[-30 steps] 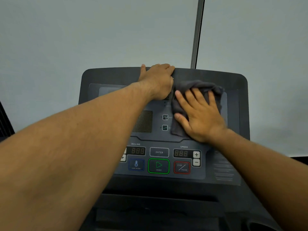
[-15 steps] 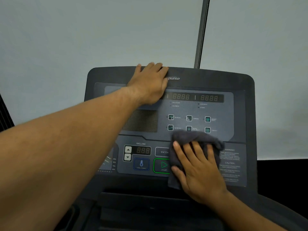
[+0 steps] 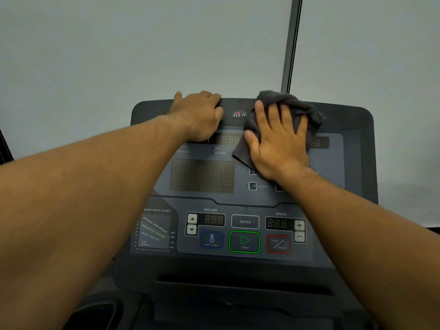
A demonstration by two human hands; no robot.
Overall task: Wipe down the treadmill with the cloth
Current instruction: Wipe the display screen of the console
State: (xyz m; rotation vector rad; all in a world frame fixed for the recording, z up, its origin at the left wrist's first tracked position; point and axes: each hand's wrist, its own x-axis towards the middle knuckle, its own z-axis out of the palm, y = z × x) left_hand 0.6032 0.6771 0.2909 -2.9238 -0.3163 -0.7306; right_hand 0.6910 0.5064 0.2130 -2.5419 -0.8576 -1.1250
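The treadmill's dark console (image 3: 345, 120) fills the middle of the head view, with its display rows, dot screen and buttons. A dark grey cloth (image 3: 300, 108) lies bunched against the console's upper middle, over the top display row and logo. My right hand (image 3: 278, 141) presses flat on the cloth, fingers spread. My left hand (image 3: 197, 115) grips the console's top edge to the left of the cloth, fingers curled over the rim. Part of the display is hidden under hand and cloth.
Below are the incline and speed readouts, an ENTER key, a green START button (image 3: 244, 242) and a red STOP button (image 3: 278, 244). A pale wall stands behind, with a grey vertical strip (image 3: 291, 44) running up it. A cup holder (image 3: 95, 313) sits at lower left.
My right hand has slid the cloth up from the lower button panel to the top of the console. My left hand has stayed on the top edge.
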